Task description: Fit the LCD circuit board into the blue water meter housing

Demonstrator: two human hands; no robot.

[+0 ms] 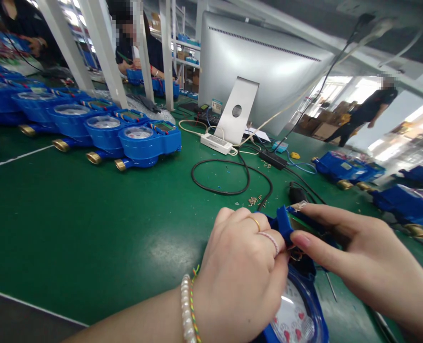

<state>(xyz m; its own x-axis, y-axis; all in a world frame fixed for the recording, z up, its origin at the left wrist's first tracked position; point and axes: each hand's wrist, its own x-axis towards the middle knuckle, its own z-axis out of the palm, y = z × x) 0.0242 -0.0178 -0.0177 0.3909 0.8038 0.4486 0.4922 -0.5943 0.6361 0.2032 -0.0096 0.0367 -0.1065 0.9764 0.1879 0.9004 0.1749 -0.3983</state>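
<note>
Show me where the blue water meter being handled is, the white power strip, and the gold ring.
blue water meter (297, 314): head view, on its round dial face.
white power strip (216, 143): head view, middle of its top side.
gold ring (256, 223): head view, on the band around a finger of the left hand (243, 267).

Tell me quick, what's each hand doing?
Left hand: closed, gripping the blue water meter.
Right hand: fingers pinching the meter's blue cover.

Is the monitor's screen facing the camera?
No. The monitor shows its silver back and stand, so the screen faces away across the green table.
</note>
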